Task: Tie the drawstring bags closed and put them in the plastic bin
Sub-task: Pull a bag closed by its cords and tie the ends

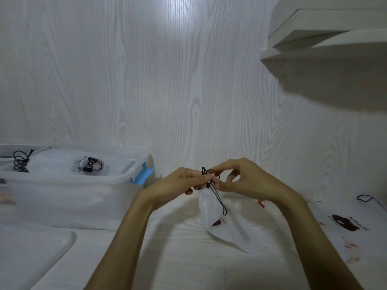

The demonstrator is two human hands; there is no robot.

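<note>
A small white drawstring bag (222, 222) with a dark print hangs above the table in the middle. Its gathered neck is pinched between my left hand (184, 181) and my right hand (245, 178). Both hands grip the black drawstring (217, 198), which loops around the fingers, and one end dangles over the bag. To the left stands the clear plastic bin (69, 197) with a blue latch (142, 173). A tied white bag (90, 164) with a black cord lies inside it.
More white bags (345, 225) with brown prints and a black cord lie flat on the table at the right. The bin's clear lid (31, 250) rests at the front left. White shelves (326, 38) jut from the wall at the upper right.
</note>
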